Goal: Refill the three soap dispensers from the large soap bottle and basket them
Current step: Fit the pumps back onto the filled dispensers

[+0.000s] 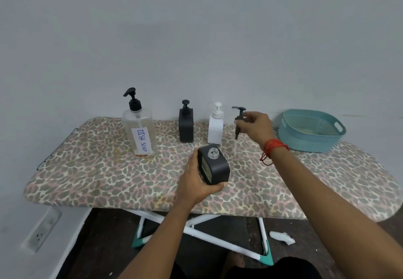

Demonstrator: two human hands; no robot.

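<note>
My left hand (197, 182) grips a black square dispenser (214, 167) with its neck uncapped, tilted above the board's middle. My right hand (257, 129) holds that dispenser's black pump head (238, 119) up in the air, its tube hanging down. Behind them stand a second black dispenser (186, 124) and a white dispenser (216, 126), both upright with pumps on. The large clear bottle (139, 130), labelled "DISH SOAP", stands at the back left with a black pump. A teal basket (309, 132) rests at the back right.
Everything sits on a leopard-print ironing board (109, 176) against a grey wall. White crossed legs with teal feet (205, 235) show underneath. A wall socket (41, 233) is low on the left; a white scrap (282, 237) lies on the dark floor.
</note>
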